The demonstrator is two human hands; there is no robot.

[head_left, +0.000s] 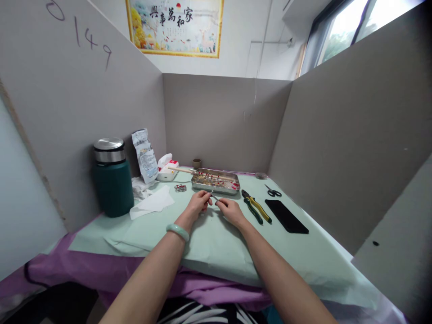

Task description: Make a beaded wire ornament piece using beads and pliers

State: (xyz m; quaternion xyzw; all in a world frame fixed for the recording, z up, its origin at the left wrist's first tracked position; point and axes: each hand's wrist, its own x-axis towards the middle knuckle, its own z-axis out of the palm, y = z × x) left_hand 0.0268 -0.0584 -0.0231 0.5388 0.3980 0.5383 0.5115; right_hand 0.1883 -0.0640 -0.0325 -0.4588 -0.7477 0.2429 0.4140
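My left hand (199, 203), with a pale green bangle (177, 231) on its wrist, is pinched closed at the middle of the table; what its fingertips hold is too small to name. Close on its right, my right hand (231, 210) is closed around a thin metal tool (214, 197), whose tip points toward the left fingertips. Just beyond both hands lies a metal tray (216, 189) of small red, gold and silver pieces. A small pile of similar pieces (180, 188) sits left of the tray.
Pliers (257, 207), scissors (273, 192) and a black phone-like slab (286, 217) lie at the right. White paper (153, 202), a green flask (113, 186), a foil pouch (146, 157) and a tissue pack (167, 173) are at the left. Grey partitions (226, 121) enclose the table.
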